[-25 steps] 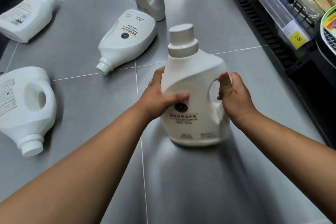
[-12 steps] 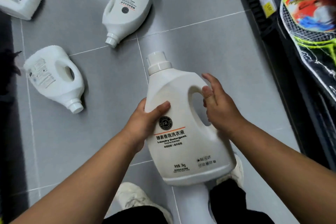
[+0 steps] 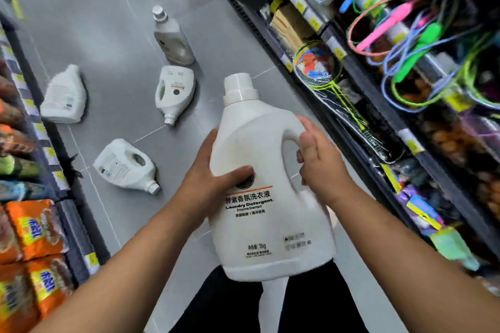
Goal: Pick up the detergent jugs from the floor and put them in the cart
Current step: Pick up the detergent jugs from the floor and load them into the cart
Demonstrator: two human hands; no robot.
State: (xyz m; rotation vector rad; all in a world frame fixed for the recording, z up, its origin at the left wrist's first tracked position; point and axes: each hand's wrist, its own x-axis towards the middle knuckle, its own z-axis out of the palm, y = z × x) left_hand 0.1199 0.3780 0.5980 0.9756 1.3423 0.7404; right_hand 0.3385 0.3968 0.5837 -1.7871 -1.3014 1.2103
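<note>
**Held jug**: white moulded plastic with its screw cap closed. It is carried clear of the floor and nearly upright between the two hands, in front of the body. The right hand is wrapped round the moulded handle, fingers hooked through its opening. The left hand clasps the opposite flank, thumb laid across the front just above the label. Judged handling: stiff-walled, smooth and probably a little slippery, and heavy if full (the label prints a net weight in kilograms). The liquid may shift when the jug is tilted. The handle is the load-bearing hold, with a second palm on the flank or under the base to check swinging. Beyond the left hand, four more jugs wait on the floor: the nearest jug, middle jug and leftmost jug lie on their sides, and the upright jug stands farthest ahead. The nearest and middle jugs show their handle openings. Left shelving with orange packets runs outside the left forearm. Right shelving with a racket and skipping ropes runs outside the right hand. The cart is not in view.
</note>
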